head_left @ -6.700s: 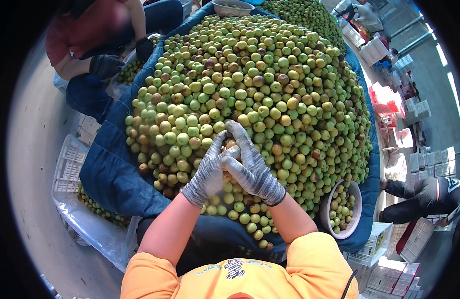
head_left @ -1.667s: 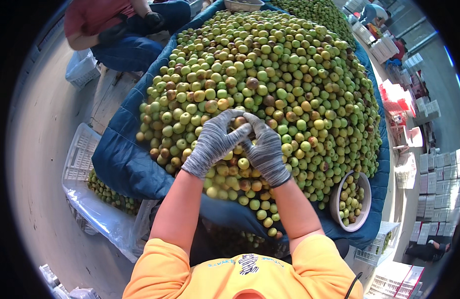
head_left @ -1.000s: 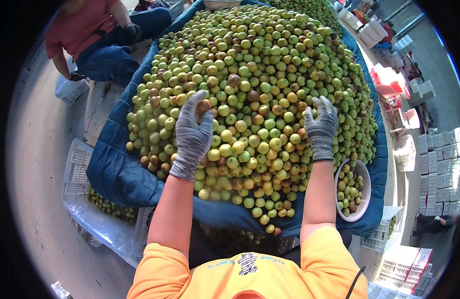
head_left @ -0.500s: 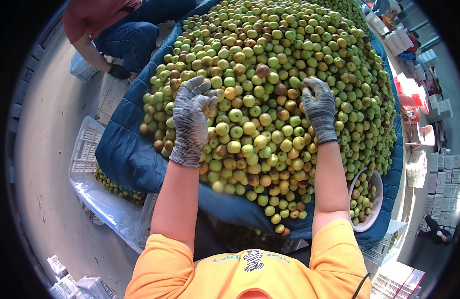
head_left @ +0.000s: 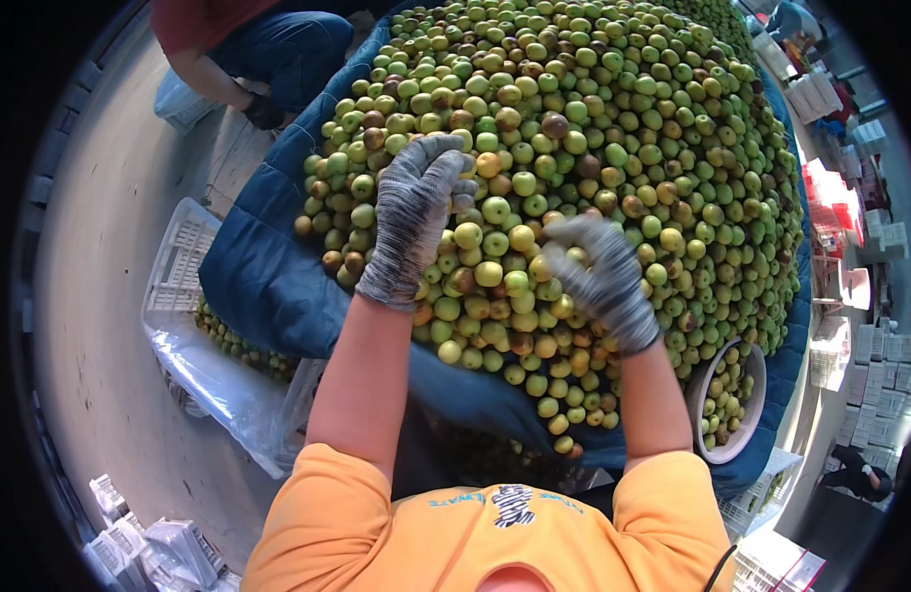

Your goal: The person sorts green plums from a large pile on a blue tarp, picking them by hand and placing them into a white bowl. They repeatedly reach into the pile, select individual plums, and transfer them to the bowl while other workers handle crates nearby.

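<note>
A large heap of small round fruits, green to yellow with brown patches and looking like jujubes (head_left: pixel 594 109), fills the middle of the view. My left hand (head_left: pixel 416 222), in a grey knitted glove, is over the left part of the heap. Its fingers curl inward, and whatever they may hold is hidden behind the glove. My right hand (head_left: pixel 604 281), gloved alike, is bent inward over the middle of the heap, right of the left hand. Motion smears its fingers, so I cannot make out whether a fruit is in them.
Blue quilted cloth (head_left: pixel 268 281) lies under the heap. A pale round basket (head_left: pixel 757 400) of fruits stands at the right. Left, a white crate (head_left: pixel 179 252) lined with clear plastic holds fruits. Another person (head_left: pixel 298 59) crouches at upper left. Stacked white crates (head_left: pixel 880 355) line the right.
My right hand has swung left and nearer, toward the heap's middle. My left hand's fingers are curled in more. The whole view has shifted slightly.
</note>
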`<action>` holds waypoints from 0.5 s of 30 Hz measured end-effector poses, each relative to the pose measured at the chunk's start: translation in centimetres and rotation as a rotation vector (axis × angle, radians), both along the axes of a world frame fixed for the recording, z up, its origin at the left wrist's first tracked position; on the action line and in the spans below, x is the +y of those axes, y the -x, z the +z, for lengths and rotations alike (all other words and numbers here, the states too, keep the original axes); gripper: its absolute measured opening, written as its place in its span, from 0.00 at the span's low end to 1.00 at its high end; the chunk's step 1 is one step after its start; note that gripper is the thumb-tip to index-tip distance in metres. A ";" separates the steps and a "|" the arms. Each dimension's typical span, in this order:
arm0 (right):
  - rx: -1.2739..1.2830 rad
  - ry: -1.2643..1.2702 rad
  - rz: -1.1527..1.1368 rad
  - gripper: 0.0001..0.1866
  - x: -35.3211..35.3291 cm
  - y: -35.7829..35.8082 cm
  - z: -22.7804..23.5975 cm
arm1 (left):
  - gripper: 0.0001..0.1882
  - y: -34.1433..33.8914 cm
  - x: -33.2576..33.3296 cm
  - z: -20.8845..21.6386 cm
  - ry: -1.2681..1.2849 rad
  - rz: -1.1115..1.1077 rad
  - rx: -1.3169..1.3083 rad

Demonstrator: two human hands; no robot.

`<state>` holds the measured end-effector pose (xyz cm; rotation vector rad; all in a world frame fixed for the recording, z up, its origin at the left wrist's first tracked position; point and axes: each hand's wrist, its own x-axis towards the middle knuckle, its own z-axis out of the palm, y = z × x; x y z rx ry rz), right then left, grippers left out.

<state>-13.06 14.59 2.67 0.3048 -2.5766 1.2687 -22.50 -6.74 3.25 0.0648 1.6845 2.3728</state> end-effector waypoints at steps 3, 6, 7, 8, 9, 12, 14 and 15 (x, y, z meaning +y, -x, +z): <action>0.097 -0.535 0.176 0.15 -2.7 -1.6 -1.2 | 0.16 0.1 0.7 0.3 -0.003 -0.008 -0.007; 0.049 -0.600 0.105 0.14 -2.7 -1.9 -2.0 | 0.16 -0.2 0.8 0.6 0.049 -0.065 -0.018; -0.020 -0.613 0.088 0.14 -2.5 -1.7 -1.9 | 0.16 -0.2 0.8 0.8 0.064 -0.090 -0.016; -0.072 -0.410 0.013 0.14 -2.3 -1.6 -1.5 | 0.16 -0.2 0.8 1.0 0.079 -0.114 -0.015; -0.123 -0.206 -0.061 0.13 -2.0 -1.6 -0.8 | 0.18 -0.2 0.8 1.2 0.185 -0.207 0.023; -0.096 0.316 -0.082 0.14 -1.2 -0.9 -0.1 | 0.25 -1.1 1.1 1.3 0.240 -0.456 -0.005; 0.061 0.276 0.098 0.15 -1.4 0.5 2.2 | 0.25 -1.5 1.8 0.7 0.185 -0.498 0.214; -0.030 0.331 0.076 0.15 -1.2 0.3 3.1 | 0.23 -1.4 1.6 0.3 0.169 -0.518 0.133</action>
